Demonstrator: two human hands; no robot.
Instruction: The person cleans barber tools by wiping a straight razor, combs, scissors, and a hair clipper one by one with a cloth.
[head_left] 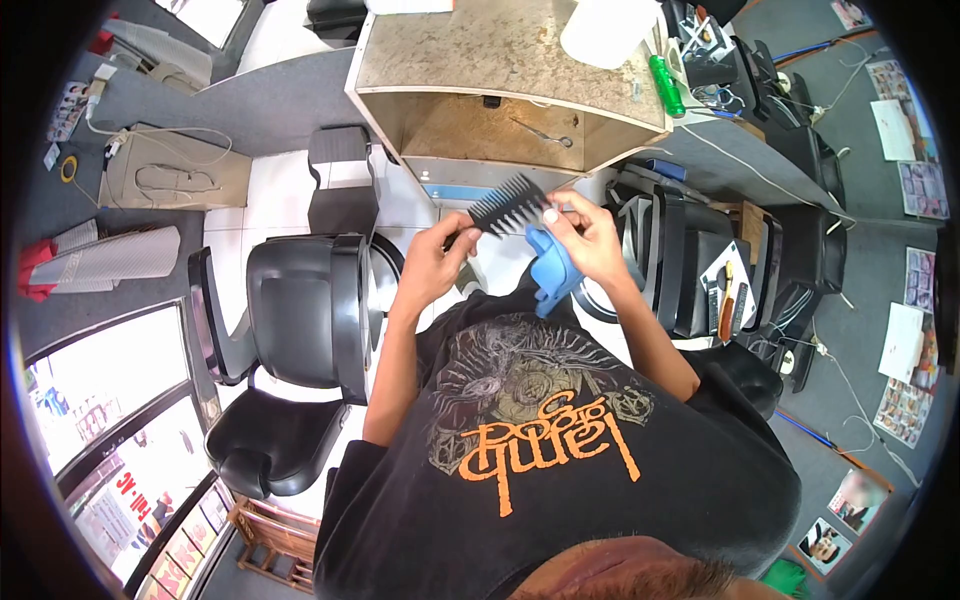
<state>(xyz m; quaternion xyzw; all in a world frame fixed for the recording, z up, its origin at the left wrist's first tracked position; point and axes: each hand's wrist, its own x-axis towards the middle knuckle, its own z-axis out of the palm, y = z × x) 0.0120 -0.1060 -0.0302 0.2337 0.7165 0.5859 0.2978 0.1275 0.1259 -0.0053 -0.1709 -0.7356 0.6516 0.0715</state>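
Observation:
A black wide-toothed comb [508, 204] is held level between both hands in front of the black shirt. My left hand [437, 262] pinches its left end between thumb and fingers. At the comb's right end, my right hand [590, 240] has its fingers closed on it. A blue object [552, 270], maybe a cloth or a plastic piece, hangs beside my right palm, partly hidden by the hand; its exact hold is unclear.
Ahead stands a worn wooden cabinet [500, 62] with scissors [542, 132] on its open shelf. Black salon chairs [305, 310] stand on the left, others on the right. A tray [725, 292] with tools rests on a right chair. A green bottle [666, 86] lies on the cabinet's right side.

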